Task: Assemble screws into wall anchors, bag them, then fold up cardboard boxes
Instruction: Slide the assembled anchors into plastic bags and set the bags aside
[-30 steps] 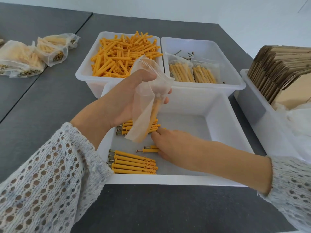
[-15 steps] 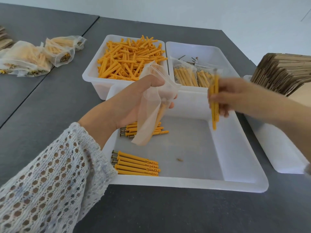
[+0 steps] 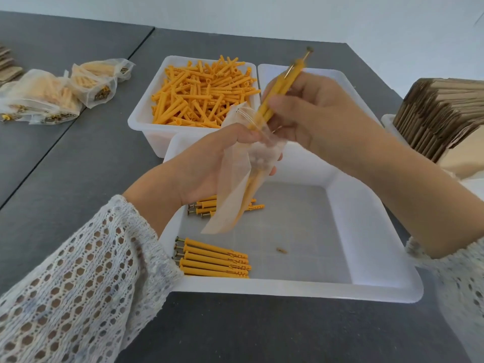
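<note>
A dark grey table (image 3: 78, 184), split by a seam into two slabs, runs back to a plain pale wall (image 3: 262, 17). Over the near white tray (image 3: 379, 258) the left hand (image 3: 209, 166) grips a clear plastic bag (image 3: 235, 189) by its mouth, thumb and fingers curled round the bunched top, the bag hanging down with a few orange anchors inside. Just above and right of those fingers, the right hand (image 3: 311, 113) pinches a small bundle of assembled anchors (image 3: 277, 93) between thumb and curled fingers, tips entering the bag mouth and screw heads pointing up and away. Below the left fingers, on the tray floor, lies a partly hidden cluster of assembled anchors (image 3: 207, 206); nearer the left sleeve (image 3: 78, 284) a neat row of five (image 3: 214, 259) lies side by side, and a small scrap (image 3: 281, 250) sits apart to their right. Beyond the left fingers a white bin (image 3: 141, 119) is heaped with loose orange anchors (image 3: 204, 93); a second bin (image 3: 267, 72) beside it is mostly hidden behind the right hand. Far left of the hands lie filled bags (image 3: 52, 98); far right, flat cardboard boxes (image 3: 442, 116) stand stacked on edge.
</note>
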A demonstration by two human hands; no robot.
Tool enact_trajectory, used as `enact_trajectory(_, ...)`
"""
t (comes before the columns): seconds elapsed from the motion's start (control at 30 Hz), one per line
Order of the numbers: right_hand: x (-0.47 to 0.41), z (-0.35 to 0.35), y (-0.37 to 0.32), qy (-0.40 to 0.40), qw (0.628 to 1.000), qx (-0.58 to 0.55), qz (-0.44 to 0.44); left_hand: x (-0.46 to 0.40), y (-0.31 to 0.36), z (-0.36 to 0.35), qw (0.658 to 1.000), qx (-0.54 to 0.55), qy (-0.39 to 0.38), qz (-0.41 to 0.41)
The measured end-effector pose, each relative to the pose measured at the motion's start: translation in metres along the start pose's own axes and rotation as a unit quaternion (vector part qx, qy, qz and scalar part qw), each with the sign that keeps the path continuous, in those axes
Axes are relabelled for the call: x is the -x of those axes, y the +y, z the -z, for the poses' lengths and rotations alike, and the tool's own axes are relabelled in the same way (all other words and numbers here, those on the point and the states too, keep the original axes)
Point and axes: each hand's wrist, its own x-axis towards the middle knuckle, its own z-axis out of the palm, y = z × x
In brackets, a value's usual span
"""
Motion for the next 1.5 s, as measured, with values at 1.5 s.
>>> enact_trajectory(1.5,0.035,-0.048,0.081,-0.234,0.652,0.696,-0.188,-0.005,0.004,0.026,0.905,-0.058,0.412,-0.082)
